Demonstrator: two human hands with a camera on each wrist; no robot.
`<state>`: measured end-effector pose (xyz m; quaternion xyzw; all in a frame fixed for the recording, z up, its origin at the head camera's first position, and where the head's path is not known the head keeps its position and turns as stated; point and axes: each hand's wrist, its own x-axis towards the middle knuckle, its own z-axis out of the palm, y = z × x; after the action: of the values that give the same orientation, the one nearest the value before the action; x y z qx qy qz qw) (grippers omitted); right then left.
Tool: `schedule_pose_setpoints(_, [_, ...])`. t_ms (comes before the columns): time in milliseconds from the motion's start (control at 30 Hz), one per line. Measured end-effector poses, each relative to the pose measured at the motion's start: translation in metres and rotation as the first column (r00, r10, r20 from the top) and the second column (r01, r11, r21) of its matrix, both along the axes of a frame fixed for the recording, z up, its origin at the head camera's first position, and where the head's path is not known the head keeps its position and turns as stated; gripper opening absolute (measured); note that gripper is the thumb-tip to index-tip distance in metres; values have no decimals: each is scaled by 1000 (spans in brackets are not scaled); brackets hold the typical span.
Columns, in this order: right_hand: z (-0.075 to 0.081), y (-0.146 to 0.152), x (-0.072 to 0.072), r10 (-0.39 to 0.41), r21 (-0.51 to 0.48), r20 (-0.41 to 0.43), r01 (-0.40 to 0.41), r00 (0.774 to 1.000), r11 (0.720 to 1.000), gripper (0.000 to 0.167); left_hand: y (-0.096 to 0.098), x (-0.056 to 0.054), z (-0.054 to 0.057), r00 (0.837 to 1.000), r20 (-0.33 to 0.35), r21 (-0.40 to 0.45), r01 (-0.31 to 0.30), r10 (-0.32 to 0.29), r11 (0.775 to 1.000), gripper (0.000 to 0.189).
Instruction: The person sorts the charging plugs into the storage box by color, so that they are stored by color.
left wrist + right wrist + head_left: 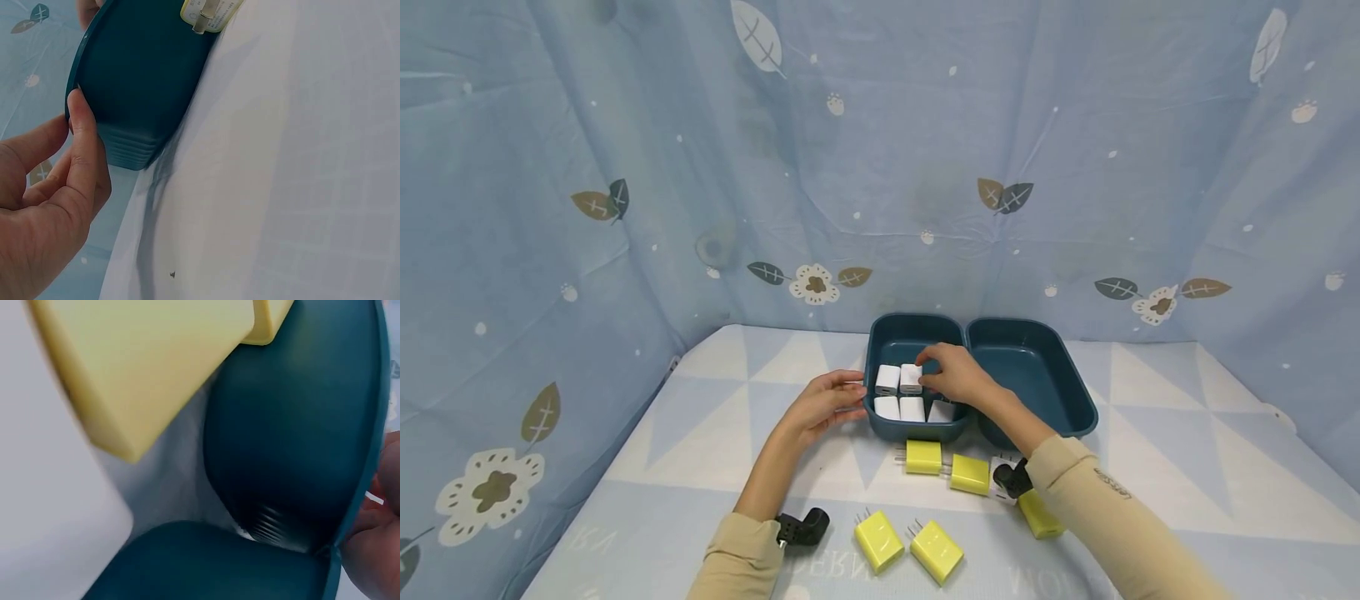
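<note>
My left hand [825, 404] pinches the left rim of a dark teal bin [917, 327]; in the left wrist view its thumb and fingers [82, 147] lie on either side of that rim. Several white charger plugs [887, 408] sit inside this bin in two rows. My right hand [958, 375] reaches in over the bin's right side and pinches a white charger plug [911, 379] in the farther row between thumb and forefinger. Only part of the right hand [375, 534] shows in the right wrist view, behind the bin wall, with a sliver of white between its fingers.
A second teal bin [1033, 367] stands against the first one's right side. Several yellow charger plugs [880, 542] lie on the table in front of the bins. One white plug [1002, 479] lies among them, partly behind the right wrist camera. A patterned blue curtain [880, 167] hangs behind.
</note>
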<state>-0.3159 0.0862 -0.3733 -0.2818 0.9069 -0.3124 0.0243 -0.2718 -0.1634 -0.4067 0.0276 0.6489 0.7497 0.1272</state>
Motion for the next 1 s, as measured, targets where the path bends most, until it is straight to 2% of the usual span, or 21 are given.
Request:
schedule_pose_setpoints(200, [0, 9, 13, 46, -68, -18, -47, 999, 997, 29, -2, 0, -2, 1000, -8, -6, -1, 1, 1000, 42])
schedule_pose_setpoints(433, [1, 22, 43, 65, -126, -58, -72, 996, 989, 29, -2, 0, -1, 1000, -16, -10, 4, -4, 1000, 42])
schedule_pose_setpoints(767, [4, 42, 78, 10, -166, -173, -39, 985, 985, 22, -1, 0, -1, 1000, -18, -16, 7, -7, 1000, 41])
schedule_pose_setpoints(1000, [7, 61, 99, 0, -183, -186, -35, 982, 982, 26, 0, 1, 1, 1000, -8, -14, -2, 2, 1000, 40])
